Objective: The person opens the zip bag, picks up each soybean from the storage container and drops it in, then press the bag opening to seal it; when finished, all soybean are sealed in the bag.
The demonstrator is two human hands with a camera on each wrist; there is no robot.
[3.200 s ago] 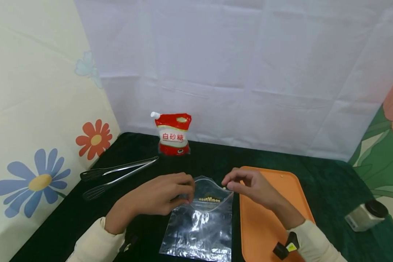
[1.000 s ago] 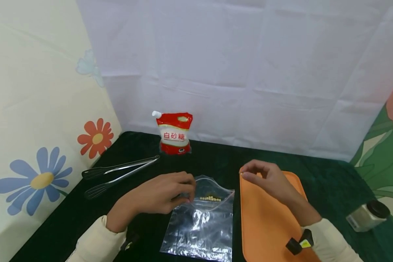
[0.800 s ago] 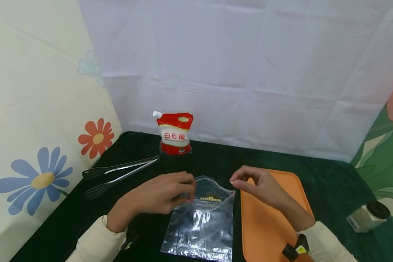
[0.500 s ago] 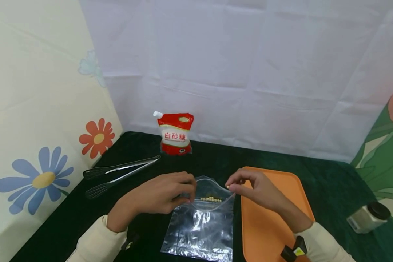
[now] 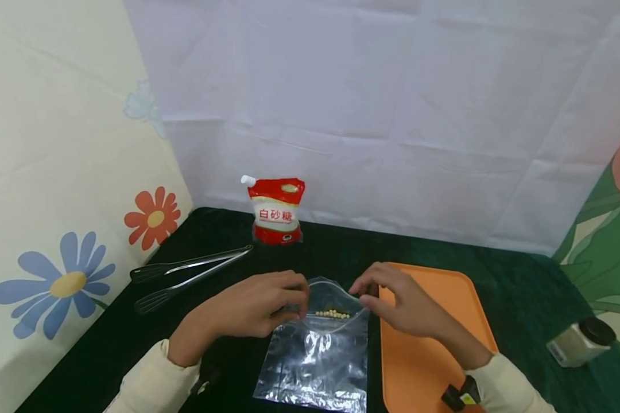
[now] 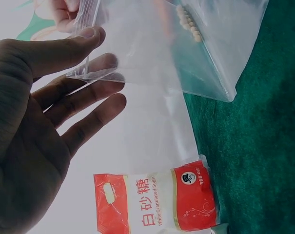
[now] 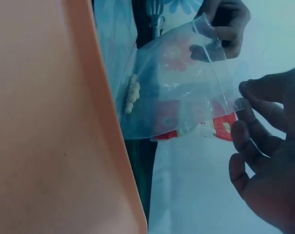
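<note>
Near the middle of the table, my left hand (image 5: pixel 260 304) pinches the left side of the mouth of a clear zip bag (image 5: pixel 315 361). The left wrist view shows its thumb and index finger on the zip strip, with the other fingers spread. Several small, pale-yellow round beans or beads (image 5: pixel 333 314) lie in a row inside the bag. My right hand (image 5: pixel 403 298) is at the bag's right corner, thumb and index finger parted around the edge. In the right wrist view, its fingertips (image 7: pixel 241 127) meet the zip end; no bead shows between them.
An orange tray (image 5: pixel 418 367) lies right of the bag, under the right forearm. Metal tongs (image 5: pixel 196 269) lie on the left. A red and white sugar pouch (image 5: pixel 276 212) stands at the back. A jar with a black lid (image 5: pixel 581 342) is at the far right.
My right hand has come from over the tray's far left corner to the bag's edge. The small pale bead it pinched no longer shows, and its fingers have parted. My left hand stays put.
</note>
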